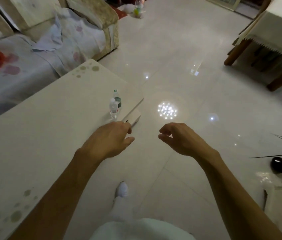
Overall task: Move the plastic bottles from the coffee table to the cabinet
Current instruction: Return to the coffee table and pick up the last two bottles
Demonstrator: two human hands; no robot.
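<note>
Two plastic bottles upright on the desk, touching or nearly so, close to its right edge toward the far end; white cap on the nearer, green cap on the farther. Neither lifted, neither gripped. Left hand just on the near side of the bottles, over the desk edge, fingers loosely curled, holding nothing. Right hand beside it and apart, over the shiny floor, likewise loosely curled and empty. Sofa beyond the desk on the far left, a cloth-covered table far right. No cabinet plainly in view. By the look of it, task at its opening: both bottles yet to be picked up, carried and set down, nothing delivered as far as can be seen
</note>
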